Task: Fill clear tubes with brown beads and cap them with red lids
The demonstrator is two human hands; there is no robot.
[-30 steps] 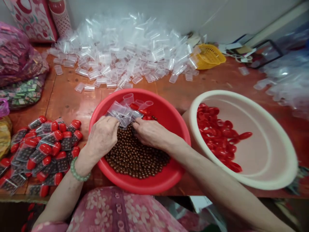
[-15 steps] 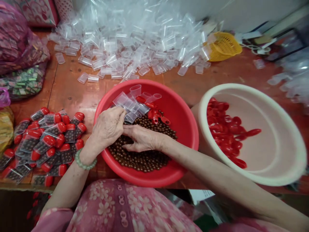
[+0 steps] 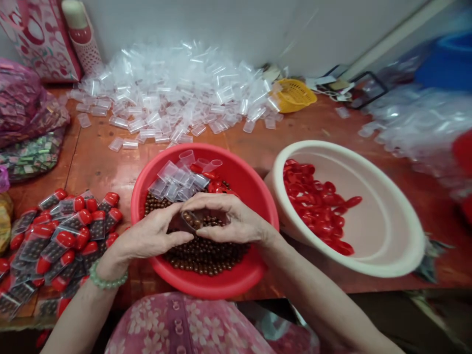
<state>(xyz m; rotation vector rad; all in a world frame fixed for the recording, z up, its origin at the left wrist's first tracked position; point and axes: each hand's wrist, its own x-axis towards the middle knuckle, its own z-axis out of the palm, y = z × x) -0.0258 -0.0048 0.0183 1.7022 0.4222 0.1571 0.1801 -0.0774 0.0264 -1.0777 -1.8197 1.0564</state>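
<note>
A clear plastic case [image 3: 191, 221] is held low over the red basin [image 3: 271, 204], its open end facing me and several brown balls showing inside. My left hand [image 3: 155, 235] closes on its left side, fingers behind and thumb in front. From the right, my right hand [image 3: 230, 219] curls round it, thumb and fingertips at the case's opening. Beneath both hands lies a heap of shiny brown balls [image 3: 210, 263]. Behind them in the basin are empty clear cases [image 3: 173, 179] and red caps [image 3: 217, 186].
Right of the basin, a white tub [image 3: 383, 231] holds red caps [image 3: 317, 206]. Filled red-capped cases [image 3: 66, 241] are piled at left. Along the wall spreads a mound of clear cases [image 3: 177, 93], with a yellow basket [image 3: 295, 96] beside it. Bagged packets [image 3: 33, 152] lie far left.
My left hand has come from beside the empty cases toward my right hand, and a case with balls now shows between them. The view has tilted up and turned right.
</note>
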